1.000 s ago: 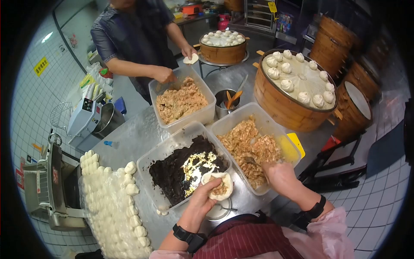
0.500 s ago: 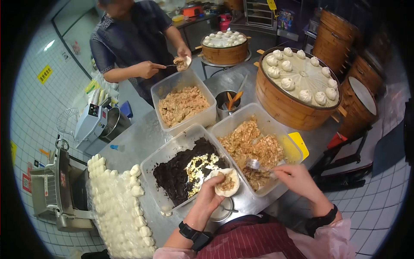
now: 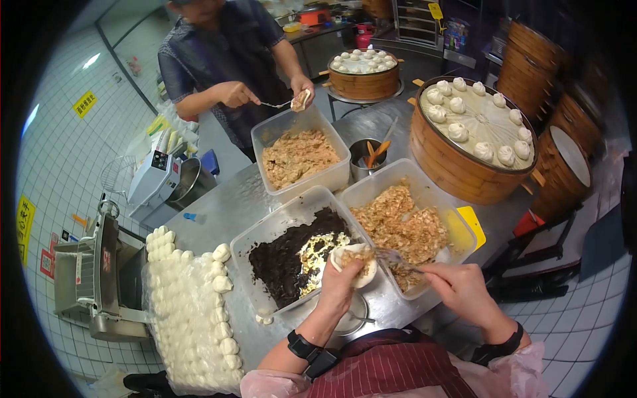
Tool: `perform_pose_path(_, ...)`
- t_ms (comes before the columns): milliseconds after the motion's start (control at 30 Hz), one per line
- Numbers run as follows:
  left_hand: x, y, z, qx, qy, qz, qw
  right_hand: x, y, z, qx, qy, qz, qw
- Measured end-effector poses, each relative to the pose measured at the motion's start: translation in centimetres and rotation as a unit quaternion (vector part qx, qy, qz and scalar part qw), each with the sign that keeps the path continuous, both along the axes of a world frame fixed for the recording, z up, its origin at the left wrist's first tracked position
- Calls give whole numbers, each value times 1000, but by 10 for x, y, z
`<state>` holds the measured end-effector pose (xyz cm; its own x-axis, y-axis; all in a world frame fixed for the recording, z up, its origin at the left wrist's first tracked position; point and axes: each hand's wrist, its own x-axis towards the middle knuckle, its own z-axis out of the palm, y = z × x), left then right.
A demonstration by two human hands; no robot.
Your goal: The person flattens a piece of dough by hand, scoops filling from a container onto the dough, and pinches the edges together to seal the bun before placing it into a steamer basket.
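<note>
Roughly sideways, fork (image 3: 391, 257) points left toward dough wrapper (image 3: 367, 272).

High yellow sign (image 3: 85, 104) on tile wall (image 3: 63, 149): black Chinese words, look like 面粉堆放处. Low yellow sign (image 3: 25, 227) on wall at far left: big black Chinese words, tipped, look like 当心夹手. Under it, red-edged square code (image 3: 48, 263), words too tiny. Red sticker (image 3: 107, 259) on metal machine (image 3: 85, 280), yellow tag (image 3: 435, 10) on rack (image 3: 417, 23): too small to read.
</note>
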<state>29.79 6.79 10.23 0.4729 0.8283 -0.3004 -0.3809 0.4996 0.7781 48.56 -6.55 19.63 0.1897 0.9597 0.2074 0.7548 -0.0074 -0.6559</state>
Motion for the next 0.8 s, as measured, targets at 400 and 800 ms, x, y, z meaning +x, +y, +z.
perform_pose_path(400, -63, -8, 17, -180, -195, -27, 964, 34, 46, -77, -139, -403, 106, 899)
perform_pose_path(800, -188, -23, -6, -154, -180, 163, 958, -134, 174, -52, 74, -279, 231, 929)
